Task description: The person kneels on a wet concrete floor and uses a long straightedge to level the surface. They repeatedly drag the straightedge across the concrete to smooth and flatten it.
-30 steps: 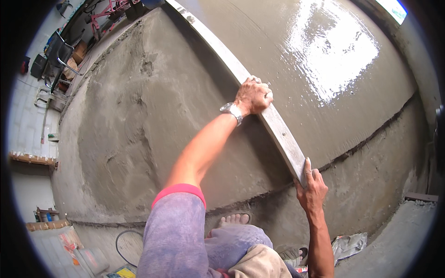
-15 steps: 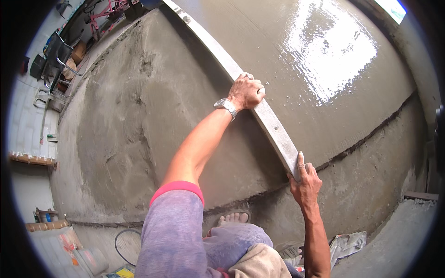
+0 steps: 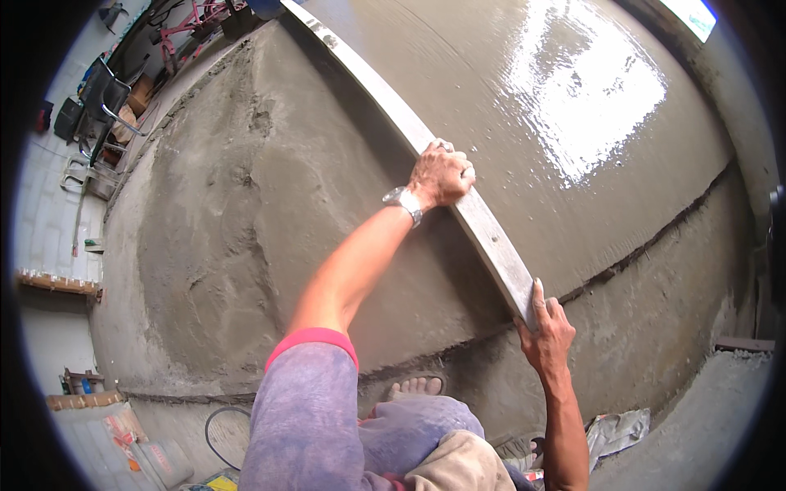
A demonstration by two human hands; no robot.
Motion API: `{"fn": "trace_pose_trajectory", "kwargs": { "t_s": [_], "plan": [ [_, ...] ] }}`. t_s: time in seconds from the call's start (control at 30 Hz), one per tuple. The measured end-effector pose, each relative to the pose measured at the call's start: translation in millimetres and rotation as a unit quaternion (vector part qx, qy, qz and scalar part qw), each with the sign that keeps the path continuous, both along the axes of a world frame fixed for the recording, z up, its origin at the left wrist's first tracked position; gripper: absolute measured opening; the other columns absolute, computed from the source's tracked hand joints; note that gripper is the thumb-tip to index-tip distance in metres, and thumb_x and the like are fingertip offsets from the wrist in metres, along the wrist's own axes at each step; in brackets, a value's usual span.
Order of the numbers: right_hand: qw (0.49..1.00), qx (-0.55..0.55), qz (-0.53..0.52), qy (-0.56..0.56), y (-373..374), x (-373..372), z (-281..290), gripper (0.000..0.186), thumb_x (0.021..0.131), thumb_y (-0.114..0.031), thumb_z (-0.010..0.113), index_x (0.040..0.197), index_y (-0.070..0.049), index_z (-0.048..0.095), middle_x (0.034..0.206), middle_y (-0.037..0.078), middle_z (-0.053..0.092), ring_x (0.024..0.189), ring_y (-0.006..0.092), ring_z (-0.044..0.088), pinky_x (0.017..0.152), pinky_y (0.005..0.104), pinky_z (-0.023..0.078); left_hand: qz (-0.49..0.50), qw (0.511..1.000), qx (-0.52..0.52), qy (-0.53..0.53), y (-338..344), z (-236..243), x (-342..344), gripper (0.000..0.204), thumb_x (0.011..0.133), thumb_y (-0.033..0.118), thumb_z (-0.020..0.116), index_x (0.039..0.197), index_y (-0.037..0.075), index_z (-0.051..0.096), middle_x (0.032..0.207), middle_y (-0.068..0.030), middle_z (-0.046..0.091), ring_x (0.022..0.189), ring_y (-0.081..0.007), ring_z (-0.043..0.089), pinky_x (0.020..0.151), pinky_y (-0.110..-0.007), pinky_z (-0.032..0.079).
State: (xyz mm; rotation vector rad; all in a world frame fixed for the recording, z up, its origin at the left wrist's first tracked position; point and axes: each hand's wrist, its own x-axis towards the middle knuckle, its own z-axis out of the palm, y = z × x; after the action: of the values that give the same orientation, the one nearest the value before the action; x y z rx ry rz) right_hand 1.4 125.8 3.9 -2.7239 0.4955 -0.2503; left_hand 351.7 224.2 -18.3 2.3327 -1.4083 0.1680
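Observation:
A long, pale metal screed bar (image 3: 391,109) lies across the wet cement floor (image 3: 344,245), running from the far left down to the near right. My left hand (image 3: 443,173), with a silver watch at the wrist, is wrapped over the bar around its middle. At the near end my right hand (image 3: 548,331) grips the bar, thumb on the left side and index finger stretched along the right. Right of the bar the cement is smooth and shiny with water. On its left the surface is duller, with rough ridges.
A chair (image 3: 106,98), a pink bicycle (image 3: 176,37) and other items stand at the far left. A dark step-like edge (image 3: 630,255) crosses the floor on the near side. My bare foot (image 3: 416,386) is just behind it. A crumpled sack (image 3: 616,434) lies at lower right.
The bar has slid slightly toward me and to the right, with both hands moving along with it. Both grips stay the same.

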Motion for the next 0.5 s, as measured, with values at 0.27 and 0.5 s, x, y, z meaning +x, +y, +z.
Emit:
{"fn": "trace_pose_trajectory", "kwargs": {
  "t_s": [0.27,0.5],
  "plan": [
    [1.0,-0.004,0.002,-0.01,7,15,0,0.083,0.07,-0.02,0.082,0.145,-0.01,0.049,0.091,0.009,0.055,0.082,0.026,0.06,0.064,0.0386,0.051,-0.01,1.0,0.008,-0.019,9,0,18,0.023,0.082,0.023,0.054,0.069,0.011,0.068,0.079,-0.0055,0.067,0.084,-0.0273,0.061,0.096,-0.039,0.042],
    [1.0,-0.008,0.001,0.004,4,1,-1,0.083,0.07,-0.02,0.081,0.146,-0.01,0.048,0.091,0.008,0.055,0.082,0.0257,0.06,0.065,0.0384,0.052,-0.015,0.999,-0.021,-0.026,5,-3,3,0.023,0.082,0.023,0.054,0.07,0.011,0.069,0.079,-0.0064,0.067,0.084,-0.028,0.061,0.093,-0.04,0.043]
  ]
}}
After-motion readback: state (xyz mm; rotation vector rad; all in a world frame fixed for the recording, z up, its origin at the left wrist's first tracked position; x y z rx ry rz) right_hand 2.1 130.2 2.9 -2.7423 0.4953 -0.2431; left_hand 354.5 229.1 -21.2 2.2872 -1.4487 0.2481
